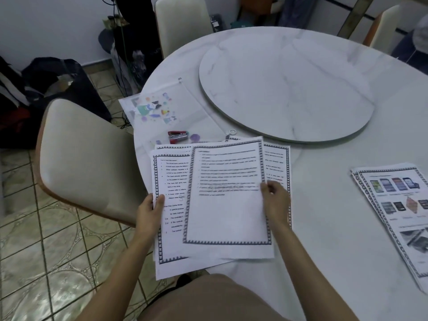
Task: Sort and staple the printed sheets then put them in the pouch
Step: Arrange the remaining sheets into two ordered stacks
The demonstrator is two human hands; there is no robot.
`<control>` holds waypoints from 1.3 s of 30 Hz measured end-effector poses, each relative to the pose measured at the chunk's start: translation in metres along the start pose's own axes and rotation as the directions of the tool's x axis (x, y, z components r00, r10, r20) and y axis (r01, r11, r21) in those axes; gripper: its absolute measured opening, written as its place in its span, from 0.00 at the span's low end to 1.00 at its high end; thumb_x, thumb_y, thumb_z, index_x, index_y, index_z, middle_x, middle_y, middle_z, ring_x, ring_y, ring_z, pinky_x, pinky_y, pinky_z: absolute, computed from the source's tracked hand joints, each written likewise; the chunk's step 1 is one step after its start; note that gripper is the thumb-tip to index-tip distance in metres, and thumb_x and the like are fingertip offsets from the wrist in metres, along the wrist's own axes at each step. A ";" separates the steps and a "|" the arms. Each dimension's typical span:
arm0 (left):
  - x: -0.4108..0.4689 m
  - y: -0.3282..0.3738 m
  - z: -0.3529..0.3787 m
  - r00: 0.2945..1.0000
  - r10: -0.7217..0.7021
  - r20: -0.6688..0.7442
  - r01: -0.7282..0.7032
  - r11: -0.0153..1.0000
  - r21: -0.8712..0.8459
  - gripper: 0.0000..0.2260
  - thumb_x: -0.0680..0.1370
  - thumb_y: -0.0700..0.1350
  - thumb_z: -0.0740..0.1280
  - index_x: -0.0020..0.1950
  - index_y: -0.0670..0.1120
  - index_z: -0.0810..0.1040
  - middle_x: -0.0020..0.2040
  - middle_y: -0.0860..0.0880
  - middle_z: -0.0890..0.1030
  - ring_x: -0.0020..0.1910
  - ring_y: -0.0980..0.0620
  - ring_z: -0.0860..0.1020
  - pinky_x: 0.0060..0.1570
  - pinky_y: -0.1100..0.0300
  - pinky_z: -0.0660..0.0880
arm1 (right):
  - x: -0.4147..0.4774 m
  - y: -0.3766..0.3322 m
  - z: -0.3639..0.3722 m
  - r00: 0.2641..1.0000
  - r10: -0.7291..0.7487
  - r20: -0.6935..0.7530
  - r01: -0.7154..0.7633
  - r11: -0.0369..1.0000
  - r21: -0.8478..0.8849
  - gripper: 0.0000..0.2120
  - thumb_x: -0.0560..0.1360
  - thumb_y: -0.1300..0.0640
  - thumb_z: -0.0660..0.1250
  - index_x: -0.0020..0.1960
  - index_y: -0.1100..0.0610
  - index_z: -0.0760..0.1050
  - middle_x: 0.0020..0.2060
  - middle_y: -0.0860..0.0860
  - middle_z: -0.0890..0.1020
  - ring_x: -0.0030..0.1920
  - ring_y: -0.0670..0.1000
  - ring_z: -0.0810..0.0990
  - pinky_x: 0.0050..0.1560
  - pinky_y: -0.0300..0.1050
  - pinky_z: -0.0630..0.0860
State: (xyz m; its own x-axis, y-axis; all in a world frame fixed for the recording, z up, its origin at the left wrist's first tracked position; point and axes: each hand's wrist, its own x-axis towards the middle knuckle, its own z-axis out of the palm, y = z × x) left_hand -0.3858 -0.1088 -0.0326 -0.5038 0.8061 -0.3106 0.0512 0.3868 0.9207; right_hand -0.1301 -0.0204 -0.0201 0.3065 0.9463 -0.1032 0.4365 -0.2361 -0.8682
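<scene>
Left hand (149,212), right hand (274,200): edges of sheets (227,212)

Dim, cool indoor light, glare on the floor tiles (69,295), wide-angle bending at edges, top sheet (228,195) motion-blurred

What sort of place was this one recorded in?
Probably a home dining room: a round marble-look table with a turntable on it, padded chairs around it, and a tiled floor.

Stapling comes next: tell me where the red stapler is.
Head view, left of centre: the red stapler lies on the white table at the clear pouch's near end, just beyond the sheets in the left hand.
</scene>
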 end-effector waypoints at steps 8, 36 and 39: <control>-0.002 0.001 0.000 1.000 0.007 -0.006 -0.007 1.000 -0.003 0.14 0.81 0.48 0.56 0.56 0.41 0.75 0.48 0.44 0.80 0.46 0.48 0.78 0.39 0.61 0.73 | -0.035 -0.011 0.041 0.981 -0.030 0.193 0.029 1.000 0.012 0.09 0.77 0.59 0.62 0.49 0.64 0.76 0.39 0.53 0.78 0.39 0.49 0.73 0.34 0.24 0.67; -0.001 -0.009 0.001 0.996 0.061 -0.066 -0.051 0.987 0.150 0.09 0.81 0.42 0.56 0.55 0.41 0.74 0.50 0.44 0.78 0.48 0.45 0.76 0.46 0.55 0.70 | 0.030 0.014 -0.020 0.991 0.116 -0.071 -0.136 0.841 -0.523 0.22 0.73 0.58 0.68 0.62 0.66 0.67 0.61 0.63 0.70 0.62 0.63 0.68 0.60 0.54 0.66; -0.002 -0.008 0.002 0.995 0.073 -0.064 -0.063 0.987 0.151 0.08 0.81 0.42 0.56 0.53 0.42 0.73 0.49 0.44 0.78 0.48 0.46 0.75 0.46 0.56 0.69 | 0.034 0.016 -0.020 0.990 0.127 -0.067 -0.142 0.935 -0.326 0.12 0.73 0.61 0.65 0.55 0.65 0.75 0.52 0.62 0.77 0.51 0.61 0.76 0.50 0.50 0.72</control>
State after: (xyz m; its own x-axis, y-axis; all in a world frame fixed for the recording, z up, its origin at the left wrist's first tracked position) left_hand -0.3835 -0.1126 -0.0394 -0.5531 0.8017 -0.2267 0.2126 0.3989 0.8920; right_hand -0.0959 0.0037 -0.0279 0.4158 0.8915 -0.1797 0.6403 -0.4274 -0.6383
